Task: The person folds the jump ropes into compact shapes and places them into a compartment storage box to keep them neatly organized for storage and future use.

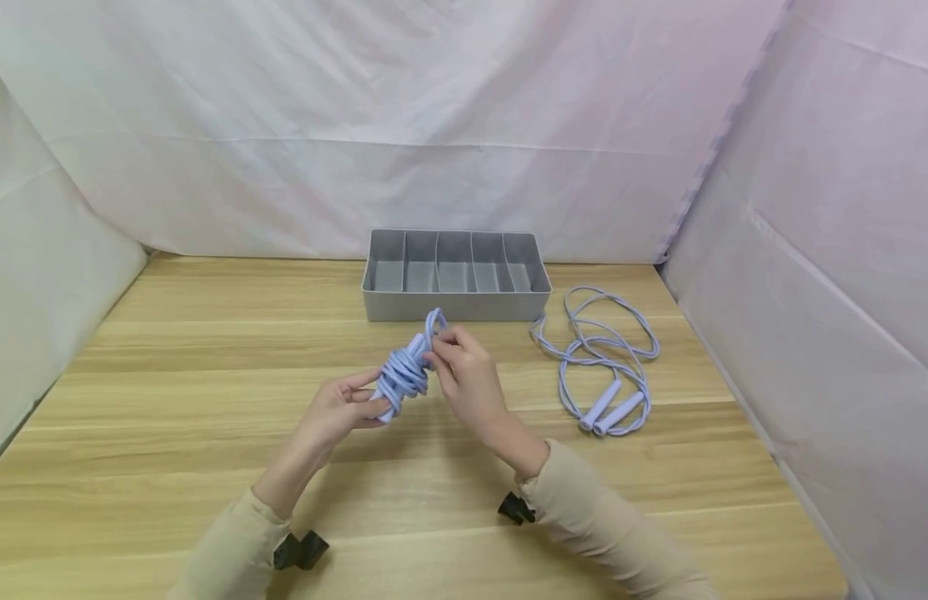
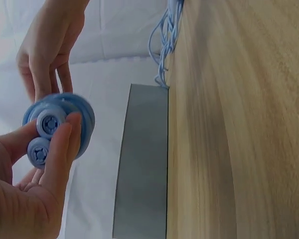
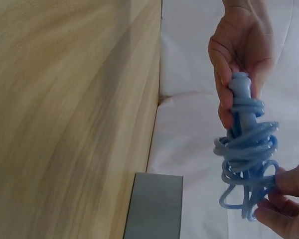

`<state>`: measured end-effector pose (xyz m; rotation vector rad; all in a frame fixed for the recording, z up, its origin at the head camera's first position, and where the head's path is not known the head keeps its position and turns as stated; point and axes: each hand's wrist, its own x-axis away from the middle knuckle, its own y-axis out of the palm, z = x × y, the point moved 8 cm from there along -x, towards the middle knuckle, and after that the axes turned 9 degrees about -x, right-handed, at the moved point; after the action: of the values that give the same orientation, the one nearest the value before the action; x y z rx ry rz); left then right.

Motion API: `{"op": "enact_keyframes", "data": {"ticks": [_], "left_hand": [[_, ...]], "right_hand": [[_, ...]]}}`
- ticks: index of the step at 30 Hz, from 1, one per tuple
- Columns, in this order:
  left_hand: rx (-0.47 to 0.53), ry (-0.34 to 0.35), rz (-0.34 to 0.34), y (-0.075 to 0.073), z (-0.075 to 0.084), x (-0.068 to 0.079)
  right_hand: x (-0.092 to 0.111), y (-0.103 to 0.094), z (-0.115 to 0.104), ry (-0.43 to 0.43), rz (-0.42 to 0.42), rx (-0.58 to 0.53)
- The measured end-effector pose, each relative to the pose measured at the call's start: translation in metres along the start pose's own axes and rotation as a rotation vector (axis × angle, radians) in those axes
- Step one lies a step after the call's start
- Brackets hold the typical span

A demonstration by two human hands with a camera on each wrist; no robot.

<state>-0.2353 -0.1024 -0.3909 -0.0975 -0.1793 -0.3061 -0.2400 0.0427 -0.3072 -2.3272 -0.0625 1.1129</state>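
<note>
A blue jump rope (image 1: 405, 372), its cord wound several times round its two handles, is held up above the table between both hands. The left hand (image 1: 342, 410) grips the handle ends, fingers on one side and thumb on the other; the two round end caps (image 2: 51, 123) face the left wrist camera. At the opposite end, the right hand (image 1: 467, 371) pinches the cord between thumb and fingers, near a loop (image 1: 436, 318) that sticks up past the coils. In the right wrist view, looser cord loops (image 3: 234, 199) hang by the right fingertips.
A grey box (image 1: 458, 305) with several side-by-side compartments stands at the back of the wooden table (image 1: 208, 367). To its right lies a second blue jump rope (image 1: 600, 354), loosely coiled, with its two handles (image 1: 619, 412) side by side. White cloth (image 1: 298, 125) hangs behind.
</note>
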Motion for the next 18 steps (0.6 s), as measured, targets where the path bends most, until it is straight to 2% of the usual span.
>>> {"op": "enact_keyframes", "data": {"ticks": [4,9,15,18], "left_hand": [[0.025,-0.007,0.105,0.0010,0.0028,-0.0001],[0.085,-0.013,0.212,0.0013,0.0025,-0.0001],[0.115,-0.010,0.280,0.0019,0.0015,0.0007],[0.110,0.020,0.306,0.0023,0.0031,0.0024]], "right_hand": [[-0.0018,0.0000,0.0002,0.020,0.105,0.006],[-0.0049,0.0011,0.0019,0.011,0.180,-0.021],[-0.0061,0.0030,0.0027,-0.036,0.193,-0.052],[-0.0066,0.0045,0.0015,-0.077,0.180,-0.081]]}}
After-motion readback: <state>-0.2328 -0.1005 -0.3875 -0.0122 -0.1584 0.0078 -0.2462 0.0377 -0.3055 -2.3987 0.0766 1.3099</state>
